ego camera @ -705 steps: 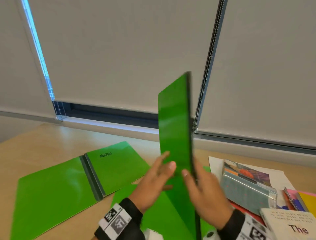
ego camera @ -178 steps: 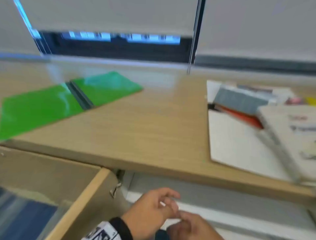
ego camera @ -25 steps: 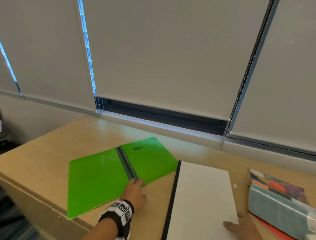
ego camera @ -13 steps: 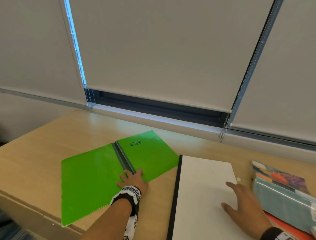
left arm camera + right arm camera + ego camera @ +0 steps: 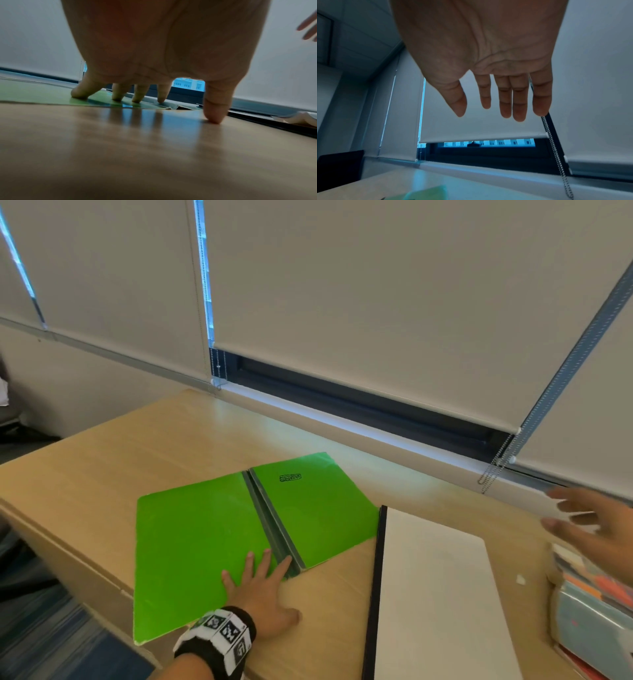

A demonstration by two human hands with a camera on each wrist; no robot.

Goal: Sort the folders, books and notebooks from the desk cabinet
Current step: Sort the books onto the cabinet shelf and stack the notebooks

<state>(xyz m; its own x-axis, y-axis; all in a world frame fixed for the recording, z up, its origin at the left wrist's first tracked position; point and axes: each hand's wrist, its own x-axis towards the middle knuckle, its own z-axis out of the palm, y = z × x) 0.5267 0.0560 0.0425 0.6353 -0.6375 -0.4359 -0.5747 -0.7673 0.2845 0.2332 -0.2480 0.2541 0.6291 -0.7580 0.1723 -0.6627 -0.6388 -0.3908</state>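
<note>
A green folder [image 5: 205, 542] lies spread open and flat on the wooden desk [image 5: 102, 467], its grey spine running down the middle. My left hand [image 5: 263, 587] presses straight fingers [image 5: 118, 94] on the folder's near edge by the spine, thumb on the bare desk. To its right lies a white folder [image 5: 435, 594] with a black spine. My right hand [image 5: 596, 529] hovers above the desk at the far right, fingers [image 5: 505, 100] spread and holding nothing. The green folder [image 5: 426, 193] shows blurred at the bottom of the right wrist view.
A stack of books and notebooks [image 5: 596, 611] lies at the desk's right edge. Roller blinds with bead chains [image 5: 493, 470] hang along the window behind the desk. The desk's left edge drops to blue carpet [image 5: 51, 645].
My right hand has lifted off the white folder and swung up and to the right. My left hand stays pressed on the green folder, which shifted slightly.
</note>
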